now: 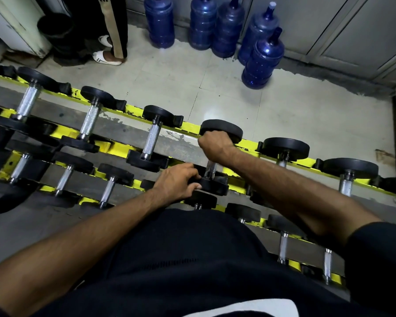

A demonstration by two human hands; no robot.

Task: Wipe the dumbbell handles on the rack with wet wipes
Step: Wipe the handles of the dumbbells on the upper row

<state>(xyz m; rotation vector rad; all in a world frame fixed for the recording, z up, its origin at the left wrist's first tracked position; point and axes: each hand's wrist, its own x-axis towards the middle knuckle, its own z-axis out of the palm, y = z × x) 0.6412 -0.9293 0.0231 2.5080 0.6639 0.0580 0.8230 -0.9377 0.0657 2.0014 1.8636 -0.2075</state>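
A yellow rack (190, 128) holds rows of dumbbells with black heads and knurled silver handles. On the top row, my right hand (215, 144) is closed round the far end of one dumbbell's handle (210, 168), right under its far head (222, 129). No wet wipe shows; the fist hides whatever it holds. My left hand (177, 183) grips the near head (213, 184) of the same dumbbell, fingers curled over its edge. Neighbouring handles (152, 139) lie bare.
Several blue water jugs (262, 60) stand on the tiled floor behind the rack. A person's legs in white sandals (106, 57) stand at the back left beside a black bin (55, 30). A lower row of smaller dumbbells (108, 191) sits nearer me.
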